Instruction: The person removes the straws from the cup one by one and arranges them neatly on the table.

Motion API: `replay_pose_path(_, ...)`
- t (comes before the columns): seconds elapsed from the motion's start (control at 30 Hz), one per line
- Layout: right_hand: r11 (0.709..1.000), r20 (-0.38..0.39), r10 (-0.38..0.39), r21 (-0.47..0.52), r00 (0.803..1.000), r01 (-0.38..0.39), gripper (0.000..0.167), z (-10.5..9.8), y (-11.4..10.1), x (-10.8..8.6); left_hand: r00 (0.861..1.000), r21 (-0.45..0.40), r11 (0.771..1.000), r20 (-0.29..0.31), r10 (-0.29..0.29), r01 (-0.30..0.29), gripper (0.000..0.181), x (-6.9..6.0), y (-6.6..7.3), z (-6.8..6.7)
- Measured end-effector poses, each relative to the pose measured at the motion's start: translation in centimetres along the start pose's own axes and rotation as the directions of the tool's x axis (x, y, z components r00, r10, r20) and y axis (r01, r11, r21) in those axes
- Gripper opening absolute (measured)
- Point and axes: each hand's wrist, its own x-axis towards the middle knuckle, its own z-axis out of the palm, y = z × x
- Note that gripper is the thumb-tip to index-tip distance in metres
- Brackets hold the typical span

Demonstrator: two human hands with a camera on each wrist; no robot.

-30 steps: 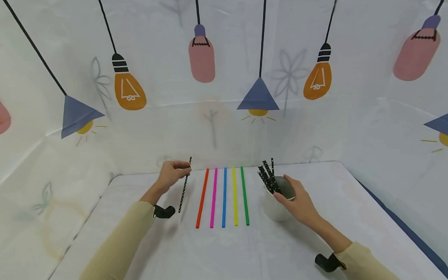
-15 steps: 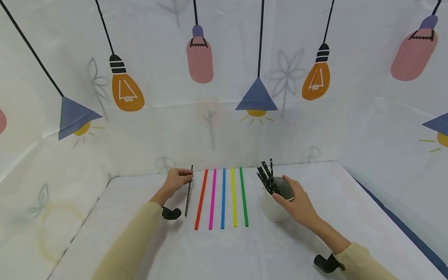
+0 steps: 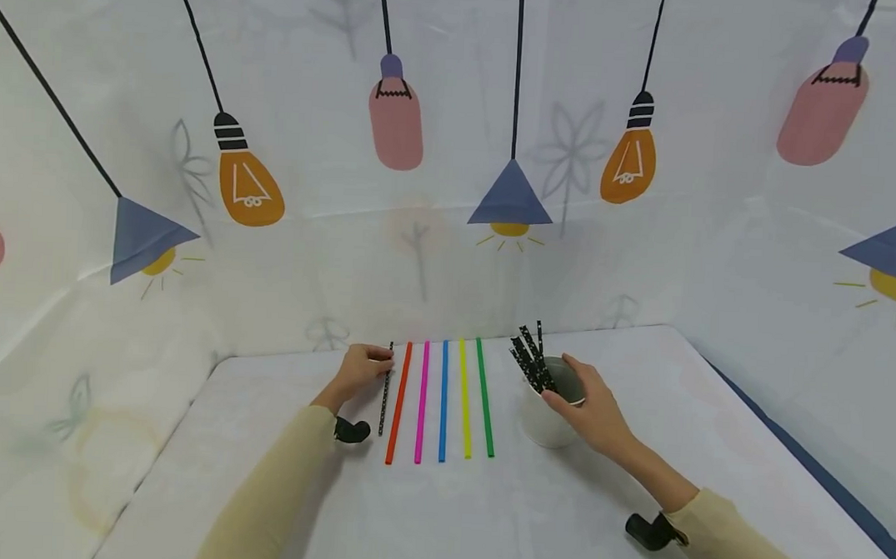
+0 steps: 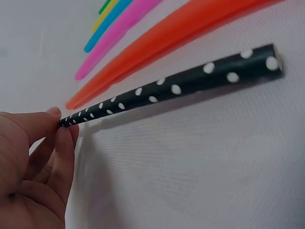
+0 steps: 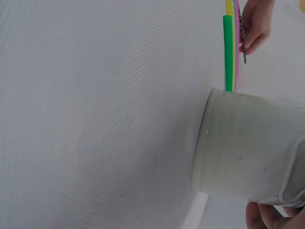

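Observation:
My left hand (image 3: 360, 371) pinches the far end of a black straw with white dots (image 3: 384, 406) between thumb and fingers. In the left wrist view this dotted straw (image 4: 164, 86) lies just beside an orange-red straw (image 4: 157, 55), its shadow close under it; whether it touches the cloth I cannot tell. Around the rim of a small white bucket (image 3: 549, 426) my right hand (image 3: 598, 411) has its thumb and fingers. Several black dotted straws (image 3: 532, 362) lean out of the bucket towards the left. A wire handle (image 5: 288, 171) shows on its side in the right wrist view.
Right of the dotted straw lie the orange-red straw, a pink straw (image 3: 422, 403), a blue straw (image 3: 443, 404), a yellow straw (image 3: 465, 401) and a green straw (image 3: 485, 402), side by side on the white cloth (image 3: 437, 521). A lamp-printed sheet (image 3: 328, 274) hangs behind.
My left hand has moved right and lower with the dotted straw, bringing it beside the orange-red one. The right hand and the bucket have stayed in place.

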Motion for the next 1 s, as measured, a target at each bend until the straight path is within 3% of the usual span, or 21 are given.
replay_pose_path(0.1,1.000,-0.012,-0.001,0.002,1.000,0.001,0.076,0.1,0.1,0.0,1.000,0.046,0.999,-0.020,0.004,-0.003,0.026,0.3,-0.3,0.4)
replay_pose_path(0.4,1.000,-0.012,0.009,0.009,1.000,-0.009,0.076,0.2,0.1,-0.1,0.998,0.057,0.998,-0.059,0.005,-0.002,0.024,0.8,-0.4,0.8)
replay_pose_path(0.6,1.000,-0.017,0.009,0.002,1.000,-0.009,0.076,0.3,0.0,-0.2,0.999,0.068,0.998,-0.050,0.017,-0.014,0.023,0.9,-0.2,1.0)
replay_pose_path(0.8,1.000,-0.013,0.012,0.007,1.000,-0.012,0.075,0.4,0.0,-0.4,0.999,0.072,0.997,-0.042,-0.017,0.020,0.023,0.9,-0.6,1.0)
replay_pose_path(1.0,1.000,-0.024,-0.008,0.005,1.000,0.008,0.074,0.3,0.0,-0.1,0.999,0.118,0.993,-0.049,0.011,-0.005,0.025,1.3,-0.3,0.9)
